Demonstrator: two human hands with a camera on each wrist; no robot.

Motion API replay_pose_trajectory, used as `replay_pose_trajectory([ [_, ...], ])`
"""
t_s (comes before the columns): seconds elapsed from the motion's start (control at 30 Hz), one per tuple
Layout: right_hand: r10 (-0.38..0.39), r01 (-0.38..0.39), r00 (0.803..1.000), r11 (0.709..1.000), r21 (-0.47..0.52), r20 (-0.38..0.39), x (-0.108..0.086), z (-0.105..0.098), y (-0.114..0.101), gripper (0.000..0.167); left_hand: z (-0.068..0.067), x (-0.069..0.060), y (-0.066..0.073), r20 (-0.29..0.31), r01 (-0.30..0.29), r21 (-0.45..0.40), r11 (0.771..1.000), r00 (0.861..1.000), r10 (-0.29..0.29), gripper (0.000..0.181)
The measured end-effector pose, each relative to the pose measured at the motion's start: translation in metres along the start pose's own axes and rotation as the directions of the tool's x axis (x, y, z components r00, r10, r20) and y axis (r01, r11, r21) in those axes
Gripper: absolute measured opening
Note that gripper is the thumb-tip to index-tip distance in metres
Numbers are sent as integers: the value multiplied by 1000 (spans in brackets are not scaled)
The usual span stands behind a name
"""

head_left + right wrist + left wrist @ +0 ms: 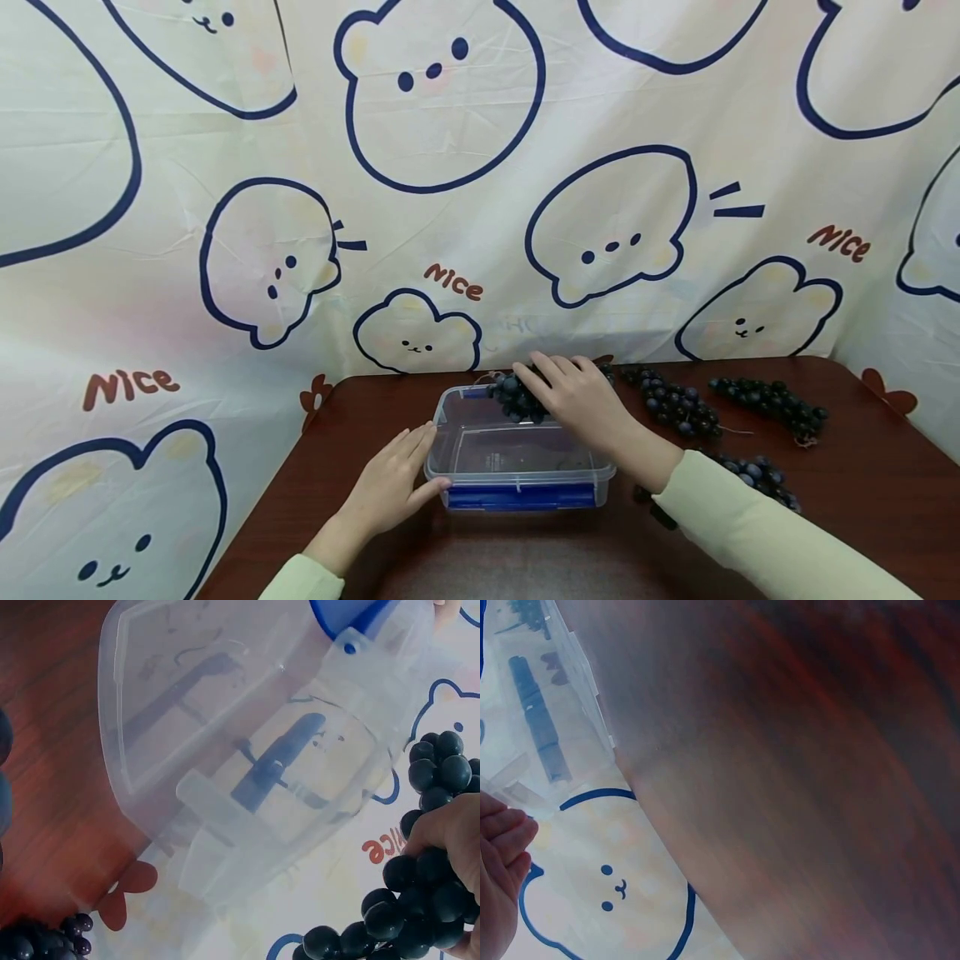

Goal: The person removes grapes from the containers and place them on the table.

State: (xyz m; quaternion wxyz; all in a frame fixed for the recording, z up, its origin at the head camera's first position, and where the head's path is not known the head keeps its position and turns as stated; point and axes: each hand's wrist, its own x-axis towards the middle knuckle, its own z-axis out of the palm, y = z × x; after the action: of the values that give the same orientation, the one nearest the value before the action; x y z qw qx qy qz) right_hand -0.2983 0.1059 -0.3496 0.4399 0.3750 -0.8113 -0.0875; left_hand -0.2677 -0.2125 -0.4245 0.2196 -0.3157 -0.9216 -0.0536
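A bunch of dark grapes (517, 400) is in my right hand (576, 398), which grips it from above over the back part of a clear plastic box (525, 478). The right wrist view shows the fingers (442, 832) curled round the grapes (412, 900). A blue latch (521, 497) runs along the box's front; whether a lid covers the top I cannot tell. My left hand (392, 485) rests against the box's left side with its fingers extended. In the left wrist view only part of that left hand (501, 862) shows, beside the translucent box wall (585, 712).
Right of the box, several more grape bunches lie on the brown wooden table (480, 550): one behind (675, 404), one far right (776, 406), and one partly behind the right forearm (757, 477). A printed cloth (450, 233) hangs at the table's back edge.
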Motion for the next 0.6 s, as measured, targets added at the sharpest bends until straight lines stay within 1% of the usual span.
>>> replay_pose_trajectory([
  [0.1,4,-4,1000,1000,0,0,-1,-2,4,47,1,0,-1,-6,-2,5,1000,1000,3,77],
  [0.33,8,-8,1000,1000,3,-28,-4,-7,12,48,2,-1,-1,0,4,4,1000,1000,-4,74],
  [0.47,7,-7,999,1000,-6,-33,-6,-9,18,51,2,-1,-1,-14,-3,7,1000,1000,4,75],
  [0.6,17,-17,998,1000,-9,-52,-9,-12,24,50,3,-1,-1,-30,-9,10,1000,1000,10,77],
])
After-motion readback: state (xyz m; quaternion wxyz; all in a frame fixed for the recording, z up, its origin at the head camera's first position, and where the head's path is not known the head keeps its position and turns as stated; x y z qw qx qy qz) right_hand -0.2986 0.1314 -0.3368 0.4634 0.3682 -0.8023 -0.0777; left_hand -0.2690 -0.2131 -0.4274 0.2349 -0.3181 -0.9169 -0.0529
